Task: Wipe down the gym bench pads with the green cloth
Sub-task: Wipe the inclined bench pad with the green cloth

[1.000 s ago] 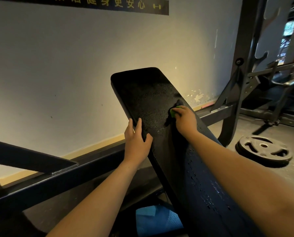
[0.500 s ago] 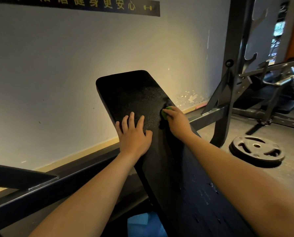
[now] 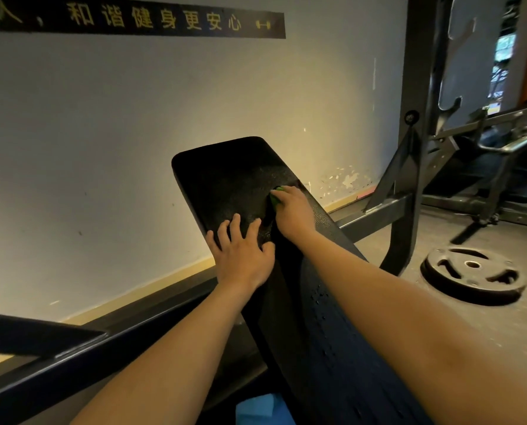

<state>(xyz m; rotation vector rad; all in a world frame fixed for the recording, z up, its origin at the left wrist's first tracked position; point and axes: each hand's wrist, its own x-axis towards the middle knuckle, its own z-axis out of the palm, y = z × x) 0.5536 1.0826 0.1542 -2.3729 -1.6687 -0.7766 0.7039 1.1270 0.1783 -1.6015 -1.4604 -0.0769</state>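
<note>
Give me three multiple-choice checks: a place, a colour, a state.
1. Where does the round black weight plate lie?
A. on the floor, right of the black textured bench pad
B. on the pad
C. hung on the rack
2. What colour is the crumpled cloth under the right hand?
A. red
B. green
C. white
3. How is the left hand?
A. flat on the pad, fingers spread
B. gripping the cloth
C. raised off the pad
Key: 1 A, it lies on the floor; 2 B, green shows beside the hand; 3 A, the palm rests on the pad.
</note>
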